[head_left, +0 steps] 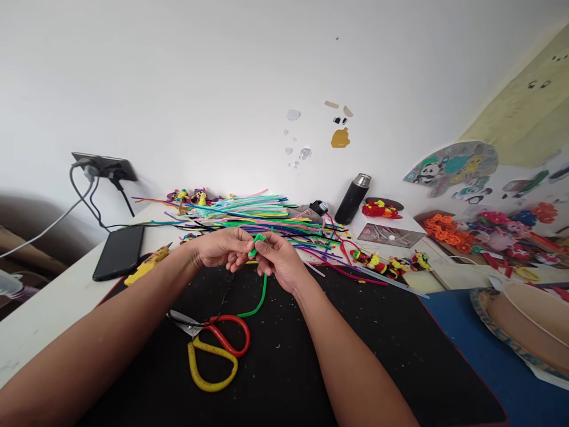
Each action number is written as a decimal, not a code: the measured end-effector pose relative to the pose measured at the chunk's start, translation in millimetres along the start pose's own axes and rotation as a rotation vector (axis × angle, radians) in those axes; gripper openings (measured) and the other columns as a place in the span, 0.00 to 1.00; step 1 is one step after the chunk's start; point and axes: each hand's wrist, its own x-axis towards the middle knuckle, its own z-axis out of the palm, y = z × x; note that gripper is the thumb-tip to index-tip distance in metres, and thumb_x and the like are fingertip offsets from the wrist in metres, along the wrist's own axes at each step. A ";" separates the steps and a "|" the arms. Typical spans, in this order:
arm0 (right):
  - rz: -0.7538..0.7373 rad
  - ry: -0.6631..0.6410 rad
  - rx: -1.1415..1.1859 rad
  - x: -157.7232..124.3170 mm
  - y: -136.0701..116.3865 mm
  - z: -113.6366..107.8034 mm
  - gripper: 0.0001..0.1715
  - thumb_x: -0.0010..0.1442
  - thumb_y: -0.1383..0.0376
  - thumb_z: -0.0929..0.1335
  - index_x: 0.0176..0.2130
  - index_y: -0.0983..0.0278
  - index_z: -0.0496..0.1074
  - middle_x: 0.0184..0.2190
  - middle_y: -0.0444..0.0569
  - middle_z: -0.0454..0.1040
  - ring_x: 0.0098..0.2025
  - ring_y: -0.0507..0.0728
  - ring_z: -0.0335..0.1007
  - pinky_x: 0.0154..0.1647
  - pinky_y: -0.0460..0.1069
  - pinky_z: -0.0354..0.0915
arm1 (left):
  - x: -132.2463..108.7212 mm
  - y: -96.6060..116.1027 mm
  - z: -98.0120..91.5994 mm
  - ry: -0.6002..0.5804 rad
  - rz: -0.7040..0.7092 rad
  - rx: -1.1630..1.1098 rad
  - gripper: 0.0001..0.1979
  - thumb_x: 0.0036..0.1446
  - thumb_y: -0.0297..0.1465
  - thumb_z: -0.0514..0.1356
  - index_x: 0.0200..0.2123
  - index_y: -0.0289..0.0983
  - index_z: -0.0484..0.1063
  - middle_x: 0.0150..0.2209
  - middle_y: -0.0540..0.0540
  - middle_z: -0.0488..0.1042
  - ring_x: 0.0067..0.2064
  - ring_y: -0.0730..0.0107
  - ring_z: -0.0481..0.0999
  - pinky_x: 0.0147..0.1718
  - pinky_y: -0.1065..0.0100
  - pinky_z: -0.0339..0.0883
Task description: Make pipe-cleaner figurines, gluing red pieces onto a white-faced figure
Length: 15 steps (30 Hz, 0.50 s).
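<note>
Both hands meet above the far part of the black mat [355, 356], fingertips pinched together. Between them is a green pipe cleaner [265, 287], twisted into a small looped shape at the fingers, its long tail hanging down and curving left onto the mat. My left hand [224, 248] pinches the looped part from the left. From the right, my right hand [281, 258] pinches the same piece with thumb and fingers. Below the hands lie scissors [224, 350] with one red and one yellow handle, blades pointing left. A yellow glue gun [149, 265] sits partly behind my left forearm.
A heap of coloured pipe cleaners [249, 209] spreads along the wall. A black phone [119, 253] lies at left under a wall socket [104, 166]. A black thermos [353, 198], a small white drawer box [389, 230] and several little pipe-cleaner figures [393, 264] stand at right.
</note>
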 end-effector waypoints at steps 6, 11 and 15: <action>-0.016 -0.006 0.020 0.4 0.7 -0.2 0.29 0.52 0.47 0.82 0.37 0.61 0.71 0.24 0.36 0.76 0.14 0.45 0.57 0.20 0.45 0.65 | 3.3 -4.6 0.3 -0.001 -0.015 -0.033 0.31 0.41 0.54 0.80 0.21 0.33 0.74 0.14 0.50 0.70 0.14 0.75 0.68 0.13 0.78 0.61; -0.068 0.119 0.022 4.2 2.5 -3.1 0.27 0.51 0.50 0.83 0.36 0.61 0.71 0.20 0.34 0.70 0.14 0.45 0.55 0.19 0.45 0.63 | 9.5 -5.3 -0.7 0.044 0.007 -0.068 0.29 0.46 0.53 0.79 0.27 0.32 0.76 0.20 0.49 0.75 0.19 0.75 0.74 0.16 0.79 0.67; -0.095 0.227 0.011 7.6 6.4 -7.1 0.27 0.50 0.50 0.83 0.37 0.61 0.71 0.21 0.34 0.71 0.14 0.45 0.55 0.18 0.44 0.61 | 10.7 -1.5 3.2 0.069 0.023 -0.096 0.26 0.50 0.50 0.78 0.33 0.32 0.79 0.28 0.43 0.81 0.26 0.70 0.81 0.20 0.78 0.72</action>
